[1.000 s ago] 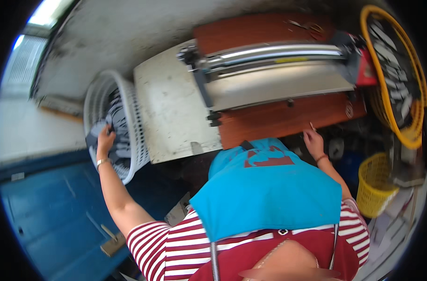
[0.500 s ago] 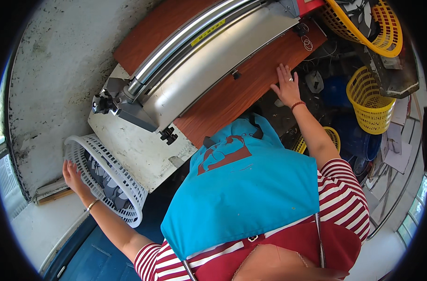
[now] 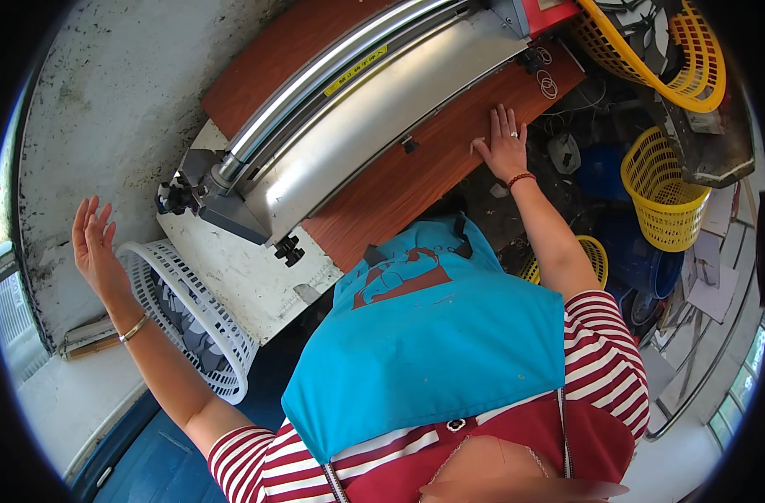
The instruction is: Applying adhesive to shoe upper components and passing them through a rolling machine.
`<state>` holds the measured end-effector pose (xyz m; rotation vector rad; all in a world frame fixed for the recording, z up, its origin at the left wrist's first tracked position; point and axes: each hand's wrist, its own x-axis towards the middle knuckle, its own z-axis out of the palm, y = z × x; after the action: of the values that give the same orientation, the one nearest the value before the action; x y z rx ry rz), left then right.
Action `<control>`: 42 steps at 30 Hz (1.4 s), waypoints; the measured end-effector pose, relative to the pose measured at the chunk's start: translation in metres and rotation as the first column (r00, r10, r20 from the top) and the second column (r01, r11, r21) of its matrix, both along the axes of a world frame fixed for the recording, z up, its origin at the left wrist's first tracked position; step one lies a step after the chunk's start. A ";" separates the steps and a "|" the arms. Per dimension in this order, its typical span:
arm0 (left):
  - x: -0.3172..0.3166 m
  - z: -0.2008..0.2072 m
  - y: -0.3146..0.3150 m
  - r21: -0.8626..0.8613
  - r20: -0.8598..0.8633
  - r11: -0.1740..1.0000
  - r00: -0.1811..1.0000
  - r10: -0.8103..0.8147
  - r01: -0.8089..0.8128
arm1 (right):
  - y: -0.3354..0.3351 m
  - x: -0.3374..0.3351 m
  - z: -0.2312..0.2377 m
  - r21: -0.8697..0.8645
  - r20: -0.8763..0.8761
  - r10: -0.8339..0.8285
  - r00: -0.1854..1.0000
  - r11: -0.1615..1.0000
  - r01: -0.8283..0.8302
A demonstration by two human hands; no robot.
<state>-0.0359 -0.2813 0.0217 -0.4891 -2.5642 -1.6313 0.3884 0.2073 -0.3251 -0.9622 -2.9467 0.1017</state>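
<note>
Both hands bare and empty at a roller machine

Left hand (image 3: 95,251) spread open, fingers up, holding nothing, just beside the rim of the white perforated plastic basket (image 3: 223,352) holding grey patterned pieces, left of the machine. Right hand (image 3: 504,149) flat, palm down, fingers splayed on the reddish-brown wood-grain board (image 3: 399,180) below the long silver metal roller housing (image 3: 374,117); yellow plastic mesh basket (image 3: 663,193) stands to its right

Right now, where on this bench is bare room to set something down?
The wooden board is bare between the roller machine and its near edge, left of the right hand. Rubber bands clutter its far end. The yellow baskets crowd the right; the open left hand is above the white basket.
</note>
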 end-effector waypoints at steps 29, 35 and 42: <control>0.015 0.005 0.016 0.049 0.071 0.985 0.983 -0.169 0.166 | -0.015 -0.055 -0.006 -0.003 0.009 -0.074 0.997 0.997 0.074; 0.029 -0.002 0.005 0.081 0.101 0.989 0.986 -0.135 0.127 | -0.130 -0.062 0.029 -0.267 0.104 0.442 0.891 0.876 -0.403; 0.026 0.005 0.011 0.103 0.075 0.976 0.977 -0.199 0.191 | -0.003 -0.069 -0.015 0.042 -0.017 -0.028 0.999 0.999 0.029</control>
<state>-0.0096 -0.2706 0.0271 -0.6977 -2.5532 -1.8658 0.3196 0.2040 -0.3397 -0.9926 -2.9064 0.0467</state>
